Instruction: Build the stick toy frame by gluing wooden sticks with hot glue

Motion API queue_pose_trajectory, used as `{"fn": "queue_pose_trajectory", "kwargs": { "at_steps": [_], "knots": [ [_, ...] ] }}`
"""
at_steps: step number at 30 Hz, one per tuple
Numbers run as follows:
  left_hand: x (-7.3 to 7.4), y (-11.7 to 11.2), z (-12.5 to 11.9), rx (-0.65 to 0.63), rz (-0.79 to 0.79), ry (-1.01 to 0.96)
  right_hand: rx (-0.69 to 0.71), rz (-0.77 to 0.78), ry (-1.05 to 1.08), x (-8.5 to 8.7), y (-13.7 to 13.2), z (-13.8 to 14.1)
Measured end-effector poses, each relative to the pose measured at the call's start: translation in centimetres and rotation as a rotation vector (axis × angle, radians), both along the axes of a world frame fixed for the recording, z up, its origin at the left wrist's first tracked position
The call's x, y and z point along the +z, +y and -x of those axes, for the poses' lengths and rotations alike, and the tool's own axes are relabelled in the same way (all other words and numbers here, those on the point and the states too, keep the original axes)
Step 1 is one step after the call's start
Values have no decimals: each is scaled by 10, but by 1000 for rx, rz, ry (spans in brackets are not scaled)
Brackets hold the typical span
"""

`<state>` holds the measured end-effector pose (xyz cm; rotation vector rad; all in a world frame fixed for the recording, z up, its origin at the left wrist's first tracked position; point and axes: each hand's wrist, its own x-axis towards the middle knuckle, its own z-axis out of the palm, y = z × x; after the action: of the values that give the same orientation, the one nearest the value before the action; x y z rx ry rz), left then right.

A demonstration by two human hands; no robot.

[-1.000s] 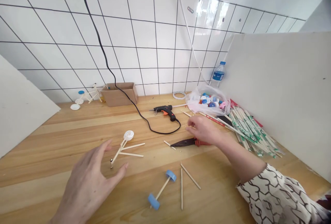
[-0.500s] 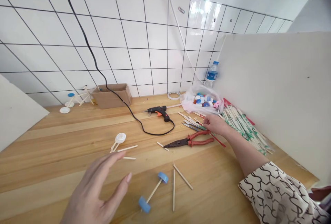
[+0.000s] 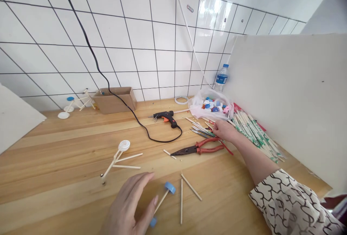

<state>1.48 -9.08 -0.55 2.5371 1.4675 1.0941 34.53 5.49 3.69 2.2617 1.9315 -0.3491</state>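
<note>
My left hand (image 3: 132,206) is open, thumb and fingers apart, with nothing between them. It is beside a wooden stick (image 3: 162,201) that has a blue bottle cap (image 3: 170,187) at each end, and it partly covers the nearer cap. My right hand (image 3: 225,131) has its fingers drawn together over a pile of thin sticks and tools; what they grip, if anything, is hidden. Just below that hand are the red handles of long-nose pliers (image 3: 187,150). Two loose sticks (image 3: 181,200) lie between my hands. A stick frame with a white cap (image 3: 124,145) lies to the left.
A black glue gun (image 3: 166,116) with a trailing cable lies mid-table. Behind are a cardboard box (image 3: 115,104), a tape roll (image 3: 181,99), a bag of bottle caps (image 3: 199,108) and a water bottle (image 3: 222,77). Wrapped chopsticks (image 3: 255,133) lie right, beside a white panel (image 3: 292,94).
My left hand has moved right and toward me, to the capped stick, uncovering more of the stick frame. My right hand stays at the pile, nearly still.
</note>
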Motion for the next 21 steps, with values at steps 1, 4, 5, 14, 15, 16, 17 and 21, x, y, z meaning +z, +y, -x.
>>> {"fn": "queue_pose_trajectory", "kwargs": {
  "at_steps": [1, 4, 5, 14, 15, 16, 17, 21],
  "knots": [
    [-4, 2, 1, -12, -17, 2, -8, -10, 0, 1, -1, 1],
    [-9, 3, 6, -19, -15, 21, -26, -65, 2, 0, -1, 2],
    [-10, 3, 7, -14, -15, 24, -26, -90, 6, 0, -1, 1],
    [-11, 2, 10, -14, -44, 10, 194, -180, 164, -8, -4, -1],
    [-11, 2, 9, -17, -44, 11, 209, -171, 172, -7, -4, -1],
    [-12, 3, 9, -20, -43, 11, 222, -159, 180, -7, -4, 0],
    [-12, 3, 9, -25, -43, 12, 235, -146, 186, -7, -4, 0],
    [-12, 1, 10, -29, -40, 21, 274, -114, 205, -6, -5, -1]
  ]
}}
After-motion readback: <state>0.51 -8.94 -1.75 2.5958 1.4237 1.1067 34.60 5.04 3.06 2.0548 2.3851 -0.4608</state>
